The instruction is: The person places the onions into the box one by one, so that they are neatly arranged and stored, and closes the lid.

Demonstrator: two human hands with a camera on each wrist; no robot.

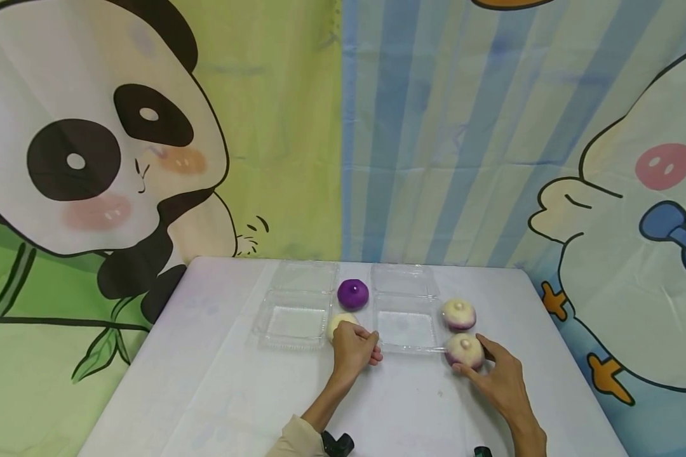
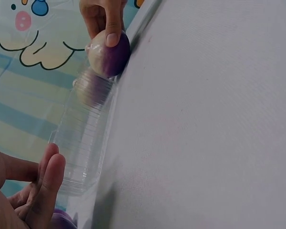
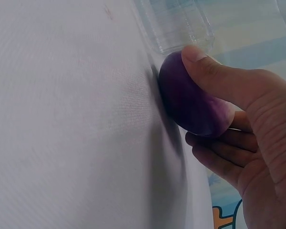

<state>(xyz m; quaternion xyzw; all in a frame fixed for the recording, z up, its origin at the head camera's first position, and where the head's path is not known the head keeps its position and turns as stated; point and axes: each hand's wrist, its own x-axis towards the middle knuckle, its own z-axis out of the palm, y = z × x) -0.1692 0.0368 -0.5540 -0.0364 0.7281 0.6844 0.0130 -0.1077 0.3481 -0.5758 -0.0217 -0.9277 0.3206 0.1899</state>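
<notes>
My right hand [image 1: 500, 377] grips a cream-and-purple onion [image 1: 465, 351] on the table, thumb on the near side and fingers on the far side. A second such onion [image 1: 459, 315] sits just behind it. Both stand by the right edge of an open clear plastic clamshell box [image 1: 407, 324]. My left hand [image 1: 354, 349] is at that box's front left corner, two fingers [image 2: 52, 174] extended beside the plastic; contact is hard to tell. Partly hidden behind this hand lies a pale onion [image 1: 341, 322]. A deep purple onion [image 1: 352, 294] is farther back, between the boxes.
Another open clear clamshell box [image 1: 295, 320] lies to the left, its lid folded back. The white table [image 1: 206, 381] ends at a cartoon-printed curtain [image 1: 434, 127]. A dark band [image 1: 337, 443] is on the left wrist.
</notes>
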